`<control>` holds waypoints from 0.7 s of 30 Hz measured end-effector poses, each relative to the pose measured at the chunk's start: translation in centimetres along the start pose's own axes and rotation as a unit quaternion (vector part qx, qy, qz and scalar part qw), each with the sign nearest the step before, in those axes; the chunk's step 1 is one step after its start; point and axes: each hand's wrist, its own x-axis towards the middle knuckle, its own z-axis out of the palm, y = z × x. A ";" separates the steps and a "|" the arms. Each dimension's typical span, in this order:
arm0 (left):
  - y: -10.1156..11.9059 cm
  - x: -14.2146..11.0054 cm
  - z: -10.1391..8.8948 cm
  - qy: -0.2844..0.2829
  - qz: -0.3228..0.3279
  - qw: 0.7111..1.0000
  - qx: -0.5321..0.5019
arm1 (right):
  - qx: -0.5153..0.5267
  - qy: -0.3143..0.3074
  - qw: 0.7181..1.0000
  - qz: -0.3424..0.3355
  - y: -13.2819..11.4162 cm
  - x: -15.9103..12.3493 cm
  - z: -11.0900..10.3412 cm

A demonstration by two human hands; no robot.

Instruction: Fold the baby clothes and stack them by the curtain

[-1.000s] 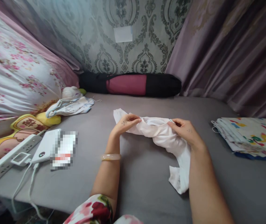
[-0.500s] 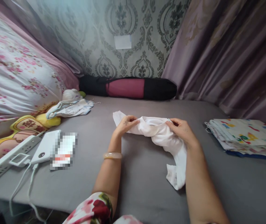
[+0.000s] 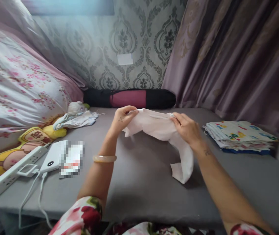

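Note:
A small white garment (image 3: 157,125), seemingly a baby's top, hangs between my two hands above the grey bed surface. My left hand (image 3: 124,120) pinches its upper edge on the left, thumb against fingers. On the right, my right hand (image 3: 184,127) grips the same edge near a small snap or button. The edge between the hands is drawn nearly straight. One sleeve-like part droops below my right hand, its end bent back to the left near the bed. A shorter end shows beneath my left hand.
A folded stack of printed cloths (image 3: 240,135) lies at right. To the left are a power strip (image 3: 14,173), a white power bank (image 3: 54,156) with cables, a plush toy (image 3: 29,145) and a crumpled light cloth (image 3: 78,120). A black-and-red roll bag (image 3: 129,98) lies along the wall.
Both hands have risen and moved slightly farther away, lifting the garment. Its bunched upper edge is now stretched straighter. The camera view has tilted up a little.

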 end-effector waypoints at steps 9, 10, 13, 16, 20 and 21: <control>9.3 3.6 -6.9 -0.106 0.021 0.991 0.074 | 0.176 -0.096 0.979 -0.033 -1.1 6.1 -10.5; 8.8 3.9 -7.0 -0.133 -0.002 0.988 0.077 | 0.187 -0.132 0.973 -0.012 -0.9 6.4 -10.4; 6.8 4.7 -6.9 -0.174 -0.063 0.980 0.079 | 0.218 -0.176 0.959 0.029 0.0 7.0 -9.5; 5.5 5.6 -6.7 -0.162 -0.085 0.979 0.090 | 0.242 -0.195 0.950 0.035 0.5 7.8 -9.1; 6.1 6.6 -6.5 -0.130 -0.057 0.980 0.138 | 0.247 -0.189 0.950 0.030 0.6 9.2 -9.8; 6.5 6.8 -6.5 -0.112 -0.041 0.983 0.140 | 0.251 -0.175 0.952 0.029 0.5 9.4 -10.0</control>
